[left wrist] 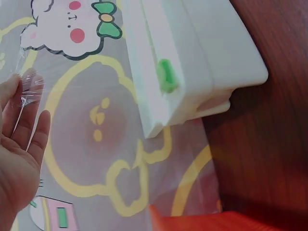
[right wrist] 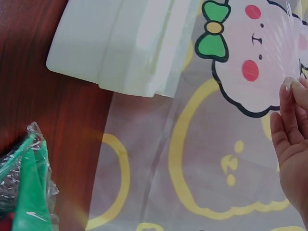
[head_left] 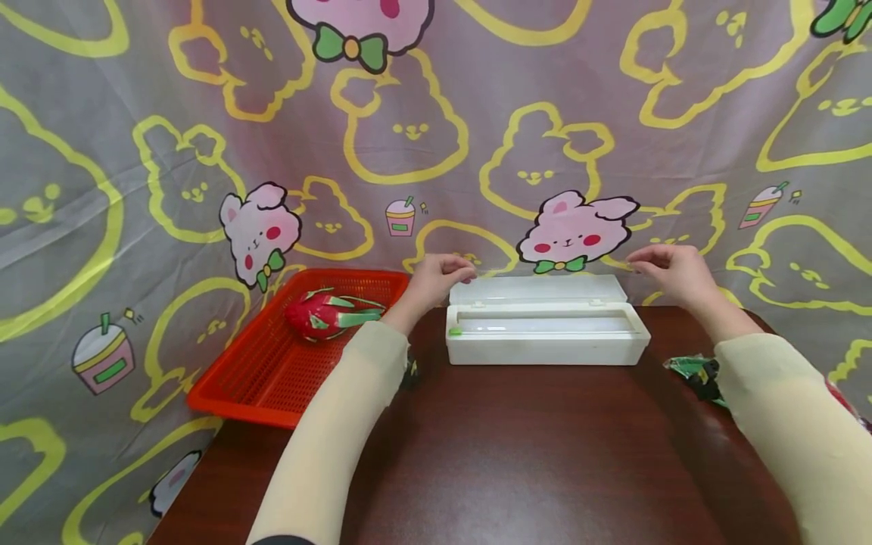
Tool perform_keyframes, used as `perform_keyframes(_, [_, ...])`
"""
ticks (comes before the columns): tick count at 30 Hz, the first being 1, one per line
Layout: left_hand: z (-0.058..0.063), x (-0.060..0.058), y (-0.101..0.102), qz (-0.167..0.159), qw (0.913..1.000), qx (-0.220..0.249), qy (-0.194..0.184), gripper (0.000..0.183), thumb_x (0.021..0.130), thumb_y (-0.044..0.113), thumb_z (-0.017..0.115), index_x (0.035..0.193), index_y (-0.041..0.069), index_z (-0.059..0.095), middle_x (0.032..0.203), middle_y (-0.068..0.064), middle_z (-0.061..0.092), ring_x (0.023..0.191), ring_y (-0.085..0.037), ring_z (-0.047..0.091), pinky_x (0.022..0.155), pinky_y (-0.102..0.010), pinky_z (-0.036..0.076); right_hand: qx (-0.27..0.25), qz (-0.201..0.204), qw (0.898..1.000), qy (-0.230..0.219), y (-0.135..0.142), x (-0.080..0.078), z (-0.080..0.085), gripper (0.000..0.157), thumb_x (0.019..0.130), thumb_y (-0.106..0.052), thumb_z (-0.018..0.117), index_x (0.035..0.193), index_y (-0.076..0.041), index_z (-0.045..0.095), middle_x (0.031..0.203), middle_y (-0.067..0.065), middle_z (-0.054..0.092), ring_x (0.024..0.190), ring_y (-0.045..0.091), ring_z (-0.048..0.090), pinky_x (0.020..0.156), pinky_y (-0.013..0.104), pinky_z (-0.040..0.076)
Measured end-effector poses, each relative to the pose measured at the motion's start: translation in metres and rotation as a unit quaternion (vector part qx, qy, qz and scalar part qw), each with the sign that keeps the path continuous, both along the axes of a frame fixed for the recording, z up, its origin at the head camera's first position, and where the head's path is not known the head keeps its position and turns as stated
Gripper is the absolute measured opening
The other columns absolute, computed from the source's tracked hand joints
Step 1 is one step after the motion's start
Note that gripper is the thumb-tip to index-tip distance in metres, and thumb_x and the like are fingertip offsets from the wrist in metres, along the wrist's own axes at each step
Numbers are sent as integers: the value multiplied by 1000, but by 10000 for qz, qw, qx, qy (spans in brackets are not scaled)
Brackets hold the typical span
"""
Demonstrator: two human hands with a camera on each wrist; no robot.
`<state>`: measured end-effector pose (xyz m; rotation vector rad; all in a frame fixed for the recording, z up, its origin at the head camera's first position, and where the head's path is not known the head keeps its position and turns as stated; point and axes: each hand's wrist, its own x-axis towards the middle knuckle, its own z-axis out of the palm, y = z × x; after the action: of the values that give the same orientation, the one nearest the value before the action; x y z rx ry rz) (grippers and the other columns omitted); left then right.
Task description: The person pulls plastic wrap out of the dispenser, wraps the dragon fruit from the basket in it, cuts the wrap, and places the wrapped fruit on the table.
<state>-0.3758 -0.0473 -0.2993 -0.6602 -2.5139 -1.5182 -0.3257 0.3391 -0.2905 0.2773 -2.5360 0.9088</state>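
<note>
A white cling film dispenser box (head_left: 545, 348) stands at the back of the table, its lid (head_left: 538, 291) raised and a green slider (head_left: 455, 331) at its left end. Clear cling film (left wrist: 32, 86) stretches up in the air above the box; in the head view it is hardly visible. My left hand (head_left: 439, 278) pinches its left edge between thumb and fingers. At the other side my right hand (head_left: 674, 274) pinches the film's (right wrist: 291, 53) right edge with fingertips. Whether the film still joins the roll cannot be seen.
On the left a red plastic basket (head_left: 272, 412) holds a dragon fruit (head_left: 320, 316) with green leaf tips. Near the right forearm, green leaves (right wrist: 33, 187) in clear film lie on the dark wood table (head_left: 545, 454). A patterned curtain (head_left: 436, 204) hangs close behind the box.
</note>
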Motion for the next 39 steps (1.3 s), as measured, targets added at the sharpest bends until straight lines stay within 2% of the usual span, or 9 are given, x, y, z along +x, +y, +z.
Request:
perform_keyframes(6, [17,2,-2,-140,9999,-29,-9,19,89,15,72,103,2,74,89,-7,73,84,-17,69,85,-33,53,43,-5,10000,-55,-1,3,13,21,93,-8,65,108,6,69,104,27,67,72,-14,49,60,7,41])
perform_keyframes(10, [26,2,-2,-258,9994,157,-147,19,89,14,72,102,1,74,91,-9,73,89,-24,69,87,-34,53,-23,-109,9998,-187,1,6,20,22,94,-9,64,111,5,68,108,27,66,71,-16,48,60,6,40])
perform_keyframes(13, [32,2,-1,-276,9994,219,-61,18,89,14,71,101,0,73,92,-12,72,91,-28,68,84,-31,53,-71,-121,9997,-189,3,7,25,24,95,-11,63,113,5,67,109,27,66,71,-18,48,60,6,41])
perform_keyframes(21, [46,3,-1,-264,9994,226,46,19,89,14,72,100,-1,73,92,-16,71,84,-22,67,84,-35,53,32,-45,9999,-112,4,11,41,25,95,-12,64,113,5,67,108,26,65,72,-17,49,57,12,43])
perform_keyframes(24, [53,3,-1,-250,9994,155,203,17,89,13,72,99,-1,74,90,-15,72,81,-22,68,79,-32,54,54,-40,9999,-104,4,12,47,25,95,-12,64,113,5,67,109,25,65,73,-15,49,59,13,42])
perform_keyframes(27, [60,3,-1,-258,9992,147,258,18,88,11,72,99,-3,74,88,-14,72,83,-24,69,75,-28,54,27,-74,9999,-128,4,13,53,26,95,-13,64,114,5,67,106,19,67,73,-14,51,61,9,41])
perform_keyframes(31, [68,1,0,-301,9990,279,200,18,89,10,72,100,-4,73,89,-16,72,88,-30,69,76,-29,55,-121,-123,9996,-230,3,15,59,29,95,-16,64,116,5,66,99,11,69,71,-12,54,60,9,43])
perform_keyframes(35, [74,-1,0,-268,9987,343,276,17,89,10,71,99,-5,73,92,-18,72,88,-27,69,79,-33,54,-292,-91,9993,-198,4,14,64,31,95,-18,65,115,5,66,90,-3,71,70,-10,57,59,12,45])
perform_keyframes(39, [82,-2,1,-233,9982,277,474,15,89,10,72,97,-2,74,89,-14,73,84,-23,69,77,-32,54,-480,-6,9988,-70,6,14,69,29,94,-16,65,112,6,66,81,-14,68,68,-10,59,59,11,46])
